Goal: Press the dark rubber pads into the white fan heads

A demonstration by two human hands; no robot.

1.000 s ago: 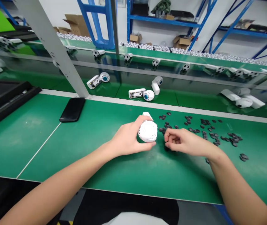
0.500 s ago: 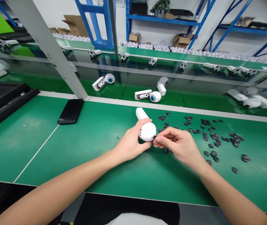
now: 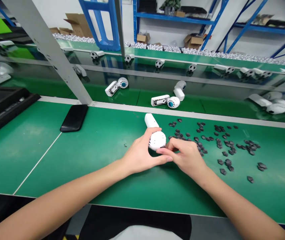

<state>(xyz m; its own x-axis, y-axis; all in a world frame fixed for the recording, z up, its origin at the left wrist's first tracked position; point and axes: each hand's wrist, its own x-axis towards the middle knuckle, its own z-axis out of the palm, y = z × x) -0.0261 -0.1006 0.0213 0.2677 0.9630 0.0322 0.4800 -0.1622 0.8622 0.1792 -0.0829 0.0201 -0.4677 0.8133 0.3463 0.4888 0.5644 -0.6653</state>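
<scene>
Left hand (image 3: 141, 156) gripped white device (image 3: 156, 140), fingers wrapped round its ball head, body pointing away, above green bench (image 3: 32, 156). Right hand (image 3: 186, 156) had fingers (image 3: 172, 144) pinched narrow at ball's edge; held item unclear. Black pieces (image 3: 223, 171) lay scattered right; phone (image 3: 74, 118) left.

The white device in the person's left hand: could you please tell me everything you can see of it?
The white device looks like moulded plastic: a round head with small slots, and a smooth stem tilting away over the green mat. The left hand grips it around the head, while the fingertips of the right hand touch the head's right side, where a small dark piece may sit.
</scene>
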